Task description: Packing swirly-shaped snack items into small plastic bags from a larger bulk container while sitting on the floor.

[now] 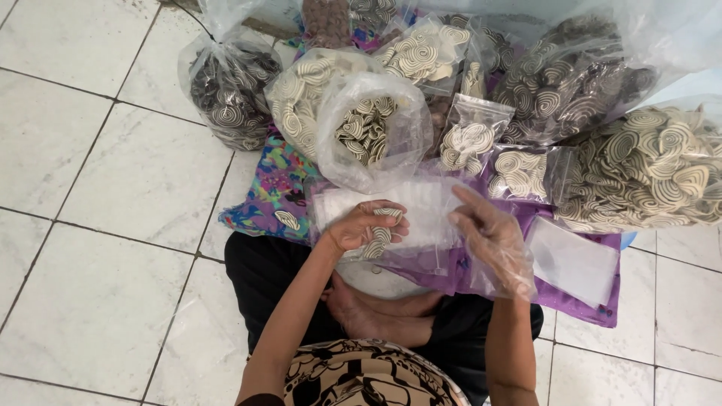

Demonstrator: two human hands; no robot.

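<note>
Plastic is everywhere under our hands: a stack of small clear bags [421, 207] lies on the purple cloth [579, 301] across our lap, close enough that we need not stretch for the next one. Our left hand [368, 225] is closed around a few swirl-patterned cookies [380, 237], fingers curled tight on them so that they stay gathered in a small pile; some show above the fingers and some below the palm. Our right hand [492, 237], inside a thin see-through glove, hovers just beside the stack with its fingers straight and slightly apart, gripping nothing that we can make out. An open bag of cookies [368, 131] stands right ahead with its mouth turned to us, which keeps the supply within an easy reach. Small filled packets [470, 135] lean behind it, and big sacks of the same cookies [647, 169] crowd the far side and the right. One darker sack [229, 86] sits off on the white floor tiles [98, 188]. A single cookie [286, 219] lies on the flowered cloth [274, 188] to the left
</note>
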